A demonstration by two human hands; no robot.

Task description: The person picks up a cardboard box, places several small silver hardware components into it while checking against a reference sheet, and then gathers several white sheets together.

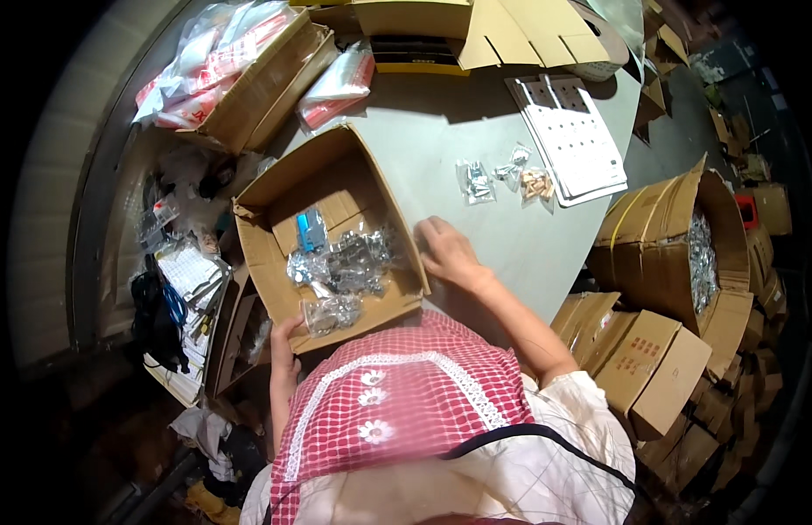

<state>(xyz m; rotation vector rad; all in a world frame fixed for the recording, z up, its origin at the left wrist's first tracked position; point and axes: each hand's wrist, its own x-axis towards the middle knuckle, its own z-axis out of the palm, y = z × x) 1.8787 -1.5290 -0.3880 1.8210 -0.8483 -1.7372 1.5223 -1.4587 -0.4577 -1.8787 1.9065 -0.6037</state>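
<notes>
An open cardboard box sits in front of me at the table's near edge. Inside lie clear plastic bags of metal hardware, a smaller bag of similar parts and a blue packet. My left hand grips the box's near left corner, with its thumb or a finger along the edge; the rest of that hand is partly hidden. At the box's right wall, my right hand has its fingers bent against the outside, steadying it.
Small bags of screws and tan dowels lie beside white punched sheets on the grey table. A carton of plastic bags stands far left. Cartons and a large box of shiny packets stand right.
</notes>
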